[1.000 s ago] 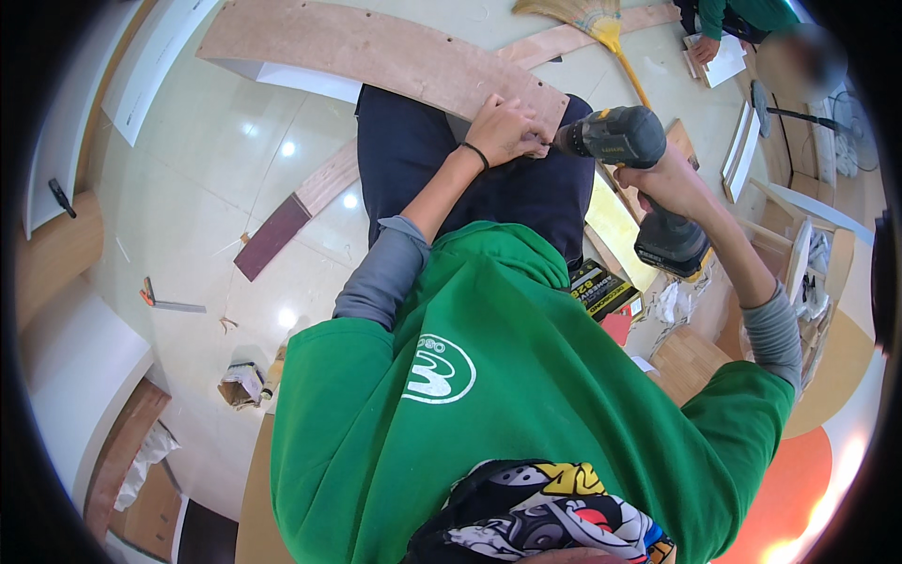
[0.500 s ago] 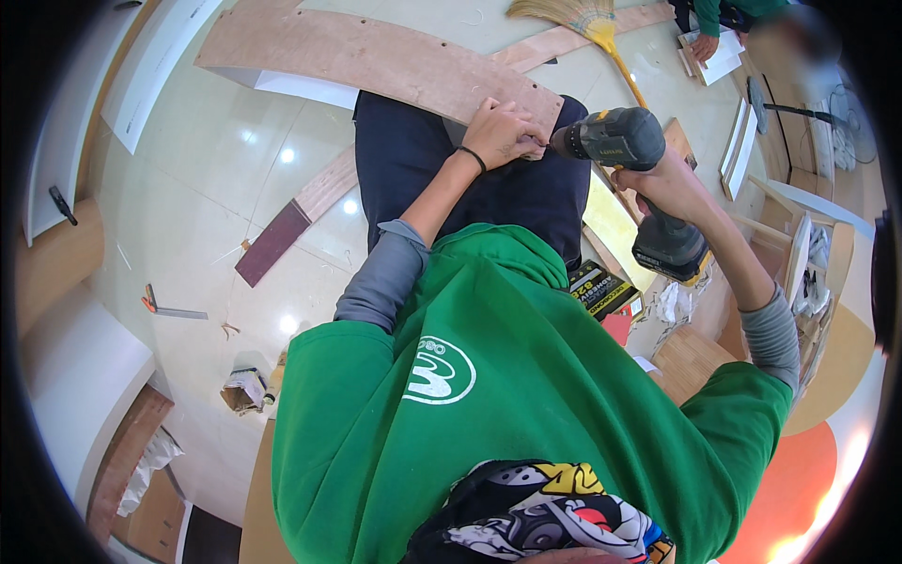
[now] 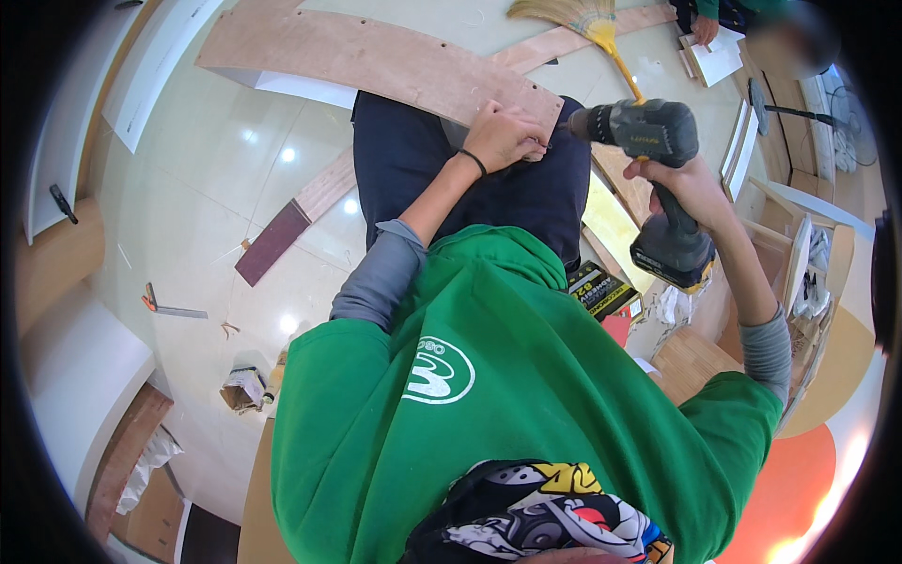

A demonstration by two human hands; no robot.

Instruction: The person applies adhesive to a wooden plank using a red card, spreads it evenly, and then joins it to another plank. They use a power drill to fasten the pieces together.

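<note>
A long, curved plywood board (image 3: 376, 58) with several small holes along its edge lies across my thighs. My left hand (image 3: 505, 137) is closed around the near edge at its right end, thumb and fingertips pinched together there. Whether a screw sits between those fingertips is too small to tell. In my right hand (image 3: 693, 188) is a dark cordless drill (image 3: 648, 130), gripped by its handle with the battery hanging below. Its chuck points left toward the board's end, and a thin bit shows at the tip, apart from the wood.
A straw broom (image 3: 573, 21) and a long plank (image 3: 554, 44) lie beyond the board. On the floor at left are a clamp (image 3: 174, 306) and a maroon-ended board (image 3: 273, 242). Right of my legs sits a black-and-yellow box (image 3: 601, 289). Another person's hand (image 3: 705, 30) rests on white panels far right.
The drill in my right hand has moved back to the right and slightly up from the board's end. My left hand stays nearly in place on the board.
</note>
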